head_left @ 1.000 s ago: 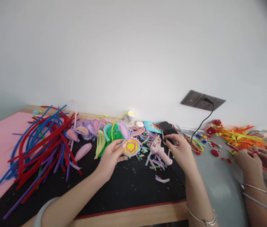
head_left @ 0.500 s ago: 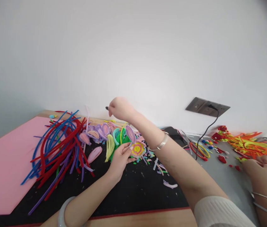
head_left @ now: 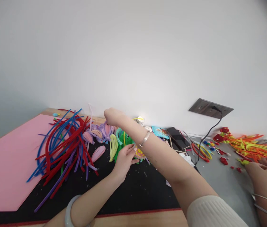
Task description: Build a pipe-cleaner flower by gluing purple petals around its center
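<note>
My left hand [head_left: 124,159] holds a round pipe-cleaner flower [head_left: 139,154] with a yellow middle and pink ring between thumb and fingers, low over the black mat. My right arm crosses in front of the flower and hides part of it. My right hand [head_left: 111,116] is at the back, over a row of purple and pink pipe-cleaner petals [head_left: 97,135]. Its fingers point away and down and are hidden, so their grip does not show. A single pink petal [head_left: 98,153] lies on the mat, left of my left hand.
A heap of red, blue and purple pipe cleaners [head_left: 64,148] lies left, beside pink sheets [head_left: 10,164]. At the back stand a paper cup [head_left: 140,120] and a phone [head_left: 178,138]. A black cord [head_left: 206,135] hangs from the wall socket. Right, another person's hands [head_left: 263,170] work.
My right hand has swung from the glue gun on the right, across my left arm, to the petals at the back left. My left hand keeps the flower. The view has shifted somewhat.
</note>
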`<state>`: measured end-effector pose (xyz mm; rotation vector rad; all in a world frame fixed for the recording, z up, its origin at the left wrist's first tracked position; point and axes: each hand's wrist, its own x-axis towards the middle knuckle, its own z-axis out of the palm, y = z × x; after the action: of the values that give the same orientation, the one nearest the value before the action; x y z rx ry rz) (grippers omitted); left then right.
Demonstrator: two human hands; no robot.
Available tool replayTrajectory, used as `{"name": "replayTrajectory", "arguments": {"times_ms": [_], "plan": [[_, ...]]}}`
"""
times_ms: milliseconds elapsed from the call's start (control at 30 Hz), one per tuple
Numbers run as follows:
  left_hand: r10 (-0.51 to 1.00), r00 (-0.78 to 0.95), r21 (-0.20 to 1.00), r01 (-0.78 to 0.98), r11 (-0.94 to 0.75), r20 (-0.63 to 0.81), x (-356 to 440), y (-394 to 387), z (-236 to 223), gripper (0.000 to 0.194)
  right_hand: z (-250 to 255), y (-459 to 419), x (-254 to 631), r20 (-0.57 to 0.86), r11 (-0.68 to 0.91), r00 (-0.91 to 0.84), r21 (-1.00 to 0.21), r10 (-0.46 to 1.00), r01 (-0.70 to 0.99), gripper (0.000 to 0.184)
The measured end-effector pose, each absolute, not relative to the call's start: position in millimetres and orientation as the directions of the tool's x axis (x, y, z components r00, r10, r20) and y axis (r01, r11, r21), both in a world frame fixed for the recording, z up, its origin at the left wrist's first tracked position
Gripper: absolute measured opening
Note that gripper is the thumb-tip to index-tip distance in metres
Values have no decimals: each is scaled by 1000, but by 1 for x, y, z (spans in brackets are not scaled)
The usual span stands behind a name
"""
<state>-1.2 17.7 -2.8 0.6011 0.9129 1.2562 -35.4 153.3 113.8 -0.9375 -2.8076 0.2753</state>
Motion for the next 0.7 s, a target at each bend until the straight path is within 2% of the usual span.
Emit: {"name": "replayTrajectory", "arguments": {"times_ms": [67,100,233,333,467,700], "plan": [[961,33,807,-536,248,-273,-2,18,-1,35,139,142,-15,104,751,-749,-201,654,629,6],[958,25,804,-538,253,-285,-2,17,0,35,151,134,-1,147,720,-709,-235,690,653,6],[949,14,802,-531,275,-316,-2,16,4,32,176,93,69,208,495,-474,-600,855,629,4],[952,20,812,-518,271,-306,-1,15,5,28,164,71,115,250,385,-315,-772,916,505,10],[957,43,827,-492,270,-287,-1,14,5,25,126,59,153,244,310,-200,-845,949,436,26],[954,72,837,-464,291,-292,-1,13,9,19,70,62,168,182,210,-160,-961,970,182,20]]}}
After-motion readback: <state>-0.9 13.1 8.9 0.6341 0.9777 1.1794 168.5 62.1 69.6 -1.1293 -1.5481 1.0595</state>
